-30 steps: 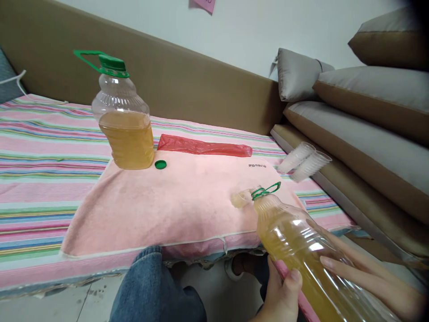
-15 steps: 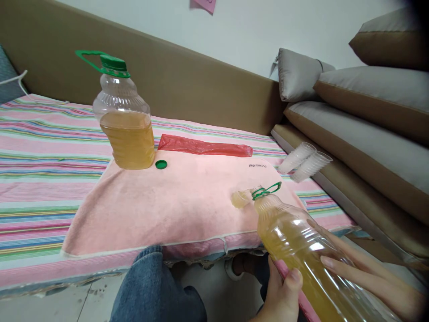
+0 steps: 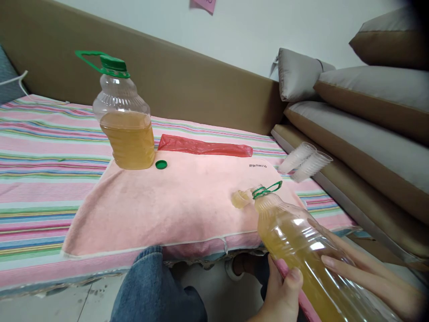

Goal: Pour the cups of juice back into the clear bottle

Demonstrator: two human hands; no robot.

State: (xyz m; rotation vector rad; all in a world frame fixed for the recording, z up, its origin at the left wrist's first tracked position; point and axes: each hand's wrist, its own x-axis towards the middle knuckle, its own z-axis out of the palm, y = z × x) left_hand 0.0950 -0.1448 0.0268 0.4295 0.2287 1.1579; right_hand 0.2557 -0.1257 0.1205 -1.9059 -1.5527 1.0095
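Note:
A large clear plastic bottle [image 3: 301, 237] of yellowish liquid lies tilted, its open mouth with a green ring handle [image 3: 268, 190] pointing left. My left hand [image 3: 283, 288] grips its lower left side, thumb on top, beside a pink strip. Along its right side rests my right hand [image 3: 365, 273], fingers long against the plastic. At the bottle's mouth, a small clear cup [image 3: 240, 199] with yellowish liquid stands on a pink towel [image 3: 161, 201]. Whether cup and mouth touch, I cannot tell.
A second, capped bottle [image 3: 129, 138] stands at the left. Near it are a loose green cap [image 3: 161, 164] and a red plastic bag [image 3: 204, 146]. Two stacks of clear cups [image 3: 304, 162] lie at right, beside piled cushions [image 3: 368, 120]. A denim-covered knee [image 3: 150, 286] is at the front edge.
Almost nothing differs. The bottle's mouth and green ring have shifted very slightly to the right; both hands keep their places on the bottle.

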